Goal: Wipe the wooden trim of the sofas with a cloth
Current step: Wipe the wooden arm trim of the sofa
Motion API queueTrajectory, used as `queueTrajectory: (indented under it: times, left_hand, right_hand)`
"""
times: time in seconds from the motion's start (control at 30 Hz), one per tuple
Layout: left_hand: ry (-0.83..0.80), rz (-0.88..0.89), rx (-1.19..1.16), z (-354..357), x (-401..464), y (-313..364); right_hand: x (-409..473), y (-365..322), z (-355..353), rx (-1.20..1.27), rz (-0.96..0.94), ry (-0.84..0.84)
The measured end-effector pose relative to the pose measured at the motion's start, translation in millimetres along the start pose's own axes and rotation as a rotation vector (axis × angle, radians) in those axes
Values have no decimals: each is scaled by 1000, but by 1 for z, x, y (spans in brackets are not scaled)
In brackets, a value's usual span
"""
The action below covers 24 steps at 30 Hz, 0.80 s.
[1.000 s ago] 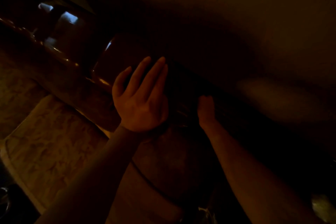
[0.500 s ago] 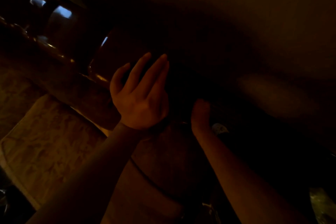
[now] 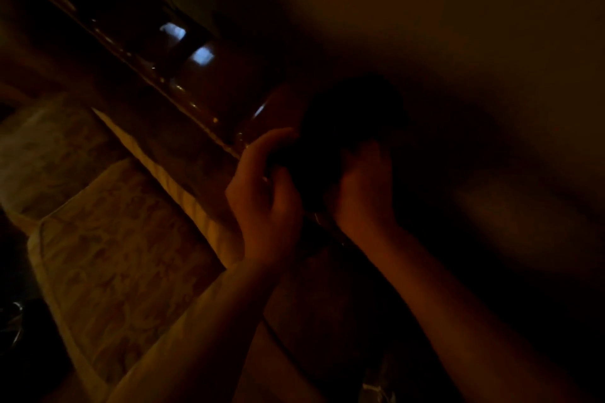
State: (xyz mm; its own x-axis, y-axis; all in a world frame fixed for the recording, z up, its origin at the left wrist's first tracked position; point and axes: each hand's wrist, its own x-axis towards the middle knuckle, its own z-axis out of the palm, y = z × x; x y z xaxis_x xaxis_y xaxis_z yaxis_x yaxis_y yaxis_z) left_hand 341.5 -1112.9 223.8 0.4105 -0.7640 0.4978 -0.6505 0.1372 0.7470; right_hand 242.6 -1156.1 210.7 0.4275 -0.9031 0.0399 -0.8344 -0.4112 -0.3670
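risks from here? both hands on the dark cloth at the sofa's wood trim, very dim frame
1. Both the left hand and the right hand grip the dark cloth. It looks bunched, so it may skip parts of the glossy wooden trim.
2. The light is very low and the cloth blends into shadow, so missed spots would likely go unseen.
3. The patterned cushion lies right beside the trim and could get rubbed.

Dark cloth [image 3: 343, 127], glossy brown trim [image 3: 196, 101], beige floral cushion [image 3: 114, 255]
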Motion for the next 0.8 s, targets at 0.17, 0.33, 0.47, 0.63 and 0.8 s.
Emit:
queueTrajectory:
  times: [0.17,0.33,0.47,0.63,0.8]
  left_hand:
    - [256,-413,-41,-37,22,-10]
    - [254,-551,35,-60,17,-24]
    - [301,-611,71,-62,-2,-25]
    - [330,-545,110,-61,-25,-13]
    - [220,-486,30,-60,-30,-7]
  right_hand:
    - [88,-52,-26,-98,-341,-41]
    - [142,-89,-29,-264,-529,-216]
    - [76,-59,-15,-345,-672,-68]
    - [-22,11,5,-187,-555,-131]
    - [26,-26,-5,-228,-476,-49]
